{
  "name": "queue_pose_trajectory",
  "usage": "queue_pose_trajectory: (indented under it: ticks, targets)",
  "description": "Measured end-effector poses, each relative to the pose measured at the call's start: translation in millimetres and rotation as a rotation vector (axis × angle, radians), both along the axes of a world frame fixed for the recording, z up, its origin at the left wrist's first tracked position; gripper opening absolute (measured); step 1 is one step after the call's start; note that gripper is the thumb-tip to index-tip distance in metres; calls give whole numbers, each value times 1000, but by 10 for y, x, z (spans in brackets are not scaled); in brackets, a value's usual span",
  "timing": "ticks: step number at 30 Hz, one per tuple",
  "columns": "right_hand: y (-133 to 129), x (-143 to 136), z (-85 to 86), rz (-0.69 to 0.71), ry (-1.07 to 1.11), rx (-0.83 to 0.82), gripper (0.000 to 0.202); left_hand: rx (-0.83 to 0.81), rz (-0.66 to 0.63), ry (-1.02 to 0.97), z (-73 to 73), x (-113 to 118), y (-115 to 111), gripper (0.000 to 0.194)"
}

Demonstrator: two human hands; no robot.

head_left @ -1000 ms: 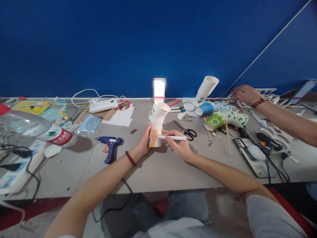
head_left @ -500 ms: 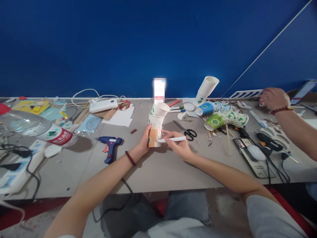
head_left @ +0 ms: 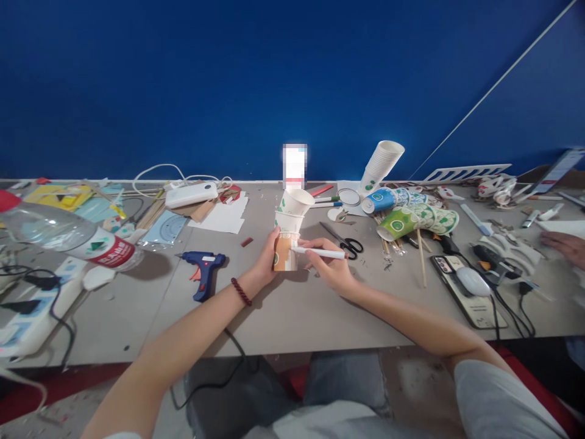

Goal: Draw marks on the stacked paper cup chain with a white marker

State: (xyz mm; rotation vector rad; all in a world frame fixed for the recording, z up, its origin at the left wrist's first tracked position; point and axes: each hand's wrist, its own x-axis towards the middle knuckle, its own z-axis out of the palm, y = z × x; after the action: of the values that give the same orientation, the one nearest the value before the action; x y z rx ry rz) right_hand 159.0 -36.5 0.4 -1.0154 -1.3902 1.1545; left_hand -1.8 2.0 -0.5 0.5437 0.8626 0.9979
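Observation:
My left hand (head_left: 266, 261) is wrapped round the lower part of a stack of paper cups (head_left: 284, 249). The lowest cup shows an orange-brown print, and white cups with green marks rise above it, the top one leaning right. In my right hand (head_left: 333, 268) is a white marker pen (head_left: 320, 251), held nearly level, its tip at the side of the printed cup. Scissors (head_left: 350, 244) with black handles lie just beyond the right hand. A blue glue gun (head_left: 205, 268) rests to the left of the left wrist.
A bottle (head_left: 105, 244) and a power strip (head_left: 46, 305) are at the left. To the right lie green patterned cups (head_left: 411, 221), a phone (head_left: 461, 299) and another glue gun (head_left: 493, 259). A tall cup stack (head_left: 381, 164) stands behind. A co-worker's hand (head_left: 567, 247) is at the far right.
The marker's tip has moved up along the cup, and its red end now shows. The co-worker's hand has come back from the far right objects toward the near right edge.

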Motion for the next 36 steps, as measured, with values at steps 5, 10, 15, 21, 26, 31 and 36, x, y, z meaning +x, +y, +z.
queue_pose_trajectory:
  ticks: [5,10,15,21,26,31,36]
  targets:
    - [0,4,12,46,16,9,31,-60,21,-17,5,-15,-6,51]
    - [3,1,1,53,15,35,30,-83,29,-7,5,-18,-4,51]
    - [10,1,-13,10,20,18,28,-21,17,-6,17,5,-1,50]
    - [12,-1,2,-1,22,14,30,1,32,19,46,10,-16,50]
    - [5,3,6,32,31,9,29,-21,32,6,21,0,-10,49]
    - [2,4,2,70,45,-10,29,-31,60,3,-15,-8,3,48]
    - [0,-2,43,17,30,-6,29,8,20,20,5,-1,-10,51]
